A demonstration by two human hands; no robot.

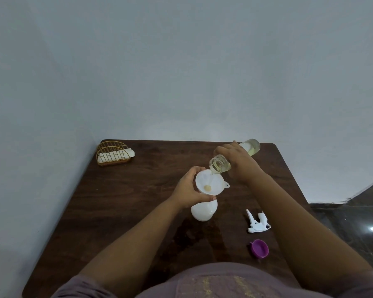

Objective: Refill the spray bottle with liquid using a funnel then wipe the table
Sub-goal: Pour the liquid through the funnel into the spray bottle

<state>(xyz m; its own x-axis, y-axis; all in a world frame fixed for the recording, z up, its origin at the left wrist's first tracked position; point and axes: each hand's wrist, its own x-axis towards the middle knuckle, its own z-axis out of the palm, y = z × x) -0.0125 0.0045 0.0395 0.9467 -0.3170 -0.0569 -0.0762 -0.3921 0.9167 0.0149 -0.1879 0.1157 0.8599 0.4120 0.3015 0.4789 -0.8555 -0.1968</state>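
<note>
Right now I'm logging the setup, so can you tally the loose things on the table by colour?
White: 3 - funnel, spray bottle, trigger sprayer head
Clear: 1 - refill bottle, tilted over the funnel
Purple: 1 - cap
Gold: 1 - wire napkin holder
Total: 6

Open tabletop [125, 211] lies left; right, a sprayer head [257, 222] and purple cap [260, 248] obstruct.

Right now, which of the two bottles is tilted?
The clear bottle, gripped by the right hand and pouring into the funnel. The white bottle stands upright.
</note>
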